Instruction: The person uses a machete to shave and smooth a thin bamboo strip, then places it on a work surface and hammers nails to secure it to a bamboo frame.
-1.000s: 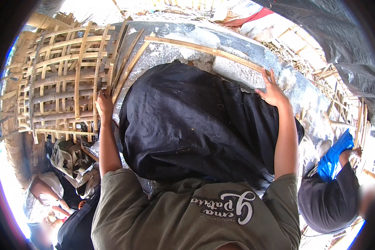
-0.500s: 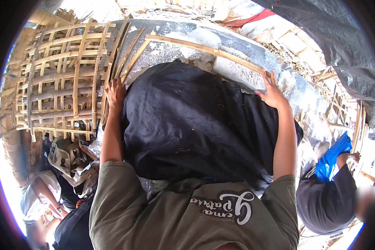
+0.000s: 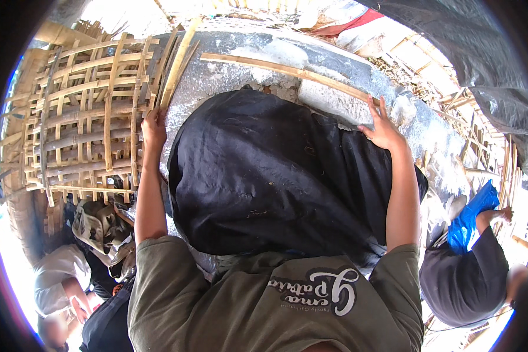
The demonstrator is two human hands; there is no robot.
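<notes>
My left hand [image 3: 153, 127] is closed around the lower end of a pale bamboo strip [image 3: 179, 63], beside other thin strips standing at the left. My right hand [image 3: 385, 129] has its fingers stretched and spread, thumb apart. Its fingertips are at the right end of a long bamboo strip [image 3: 287, 71], which lies slantwise along a whitish, worn ledge [image 3: 240, 73]; whether they press on it I cannot tell. Between my arms a large black cloth [image 3: 246, 170] covers my lap and reaches up to the ledge.
A woven bamboo lattice [image 3: 88, 105] stands at the left, with a khaki bag [image 3: 97, 226] below it. People sit at lower left and lower right, the right one near a blue plastic bag [image 3: 472, 214]. A dark tarp [image 3: 481, 58] hangs at upper right.
My left hand has shifted slightly left, and the pale strip at it now points up and reaches farther. My right hand stays near the long strip's end. The person at lower left has moved.
</notes>
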